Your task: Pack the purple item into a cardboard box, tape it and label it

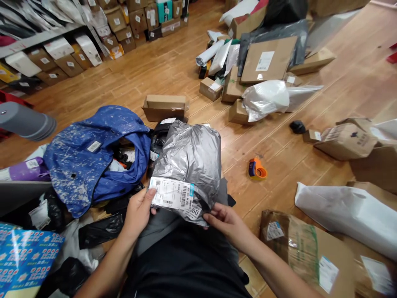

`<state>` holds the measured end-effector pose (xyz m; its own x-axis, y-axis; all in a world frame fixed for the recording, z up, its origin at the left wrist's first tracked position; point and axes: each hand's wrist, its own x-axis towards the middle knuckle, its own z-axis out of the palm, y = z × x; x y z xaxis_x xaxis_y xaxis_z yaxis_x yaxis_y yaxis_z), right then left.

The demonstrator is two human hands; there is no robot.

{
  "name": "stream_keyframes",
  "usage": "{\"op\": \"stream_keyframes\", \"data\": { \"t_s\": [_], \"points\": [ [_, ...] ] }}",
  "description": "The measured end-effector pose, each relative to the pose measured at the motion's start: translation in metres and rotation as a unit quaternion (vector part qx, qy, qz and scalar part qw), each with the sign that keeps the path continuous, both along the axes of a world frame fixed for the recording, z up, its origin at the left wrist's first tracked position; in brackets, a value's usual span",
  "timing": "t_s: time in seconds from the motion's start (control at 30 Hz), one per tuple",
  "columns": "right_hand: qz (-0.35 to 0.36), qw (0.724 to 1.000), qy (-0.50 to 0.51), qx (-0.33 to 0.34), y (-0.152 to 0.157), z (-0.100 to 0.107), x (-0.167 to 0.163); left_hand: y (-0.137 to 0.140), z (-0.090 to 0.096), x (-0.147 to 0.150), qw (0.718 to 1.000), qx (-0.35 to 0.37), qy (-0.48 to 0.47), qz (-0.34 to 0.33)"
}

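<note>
A shiny grey plastic mailer bag [192, 153] lies over my lap, with a white shipping label [172, 194] on its near end. My left hand [139, 209] pinches the bag's near left corner, its thumb on the label's edge. At the near right corner, my right hand [225, 221] grips the plastic between thumb and fingers. Left of the bag is a blue sack [96, 153] with a gaping mouth and packages inside. An orange tape dispenser [257, 169] rests on the floor to the right.
A small open carton [165, 106] stands beyond the bag. Parcels [266, 62] are piled at the back right. More cartons [310, 248] lie at my right. Shelves with boxes [58, 58] line the back left. A grey cylindrical object [25, 120] is at the left edge.
</note>
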<state>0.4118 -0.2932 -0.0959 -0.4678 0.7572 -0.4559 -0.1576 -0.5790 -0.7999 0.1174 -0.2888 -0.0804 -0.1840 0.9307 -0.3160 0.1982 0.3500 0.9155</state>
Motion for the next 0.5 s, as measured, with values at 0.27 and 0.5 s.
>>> {"op": "stream_keyframes", "data": {
  "t_s": [0.27,0.5],
  "points": [
    [0.07,0.997,-0.015,-0.024,0.001,-0.004,0.019,0.015,0.005,-0.014,0.995,-0.063,-0.037,-0.063],
    [0.197,0.971,-0.132,0.014,0.009,0.005,0.052,0.088,0.027,0.017,0.997,0.027,0.035,-0.067]
  ]
}}
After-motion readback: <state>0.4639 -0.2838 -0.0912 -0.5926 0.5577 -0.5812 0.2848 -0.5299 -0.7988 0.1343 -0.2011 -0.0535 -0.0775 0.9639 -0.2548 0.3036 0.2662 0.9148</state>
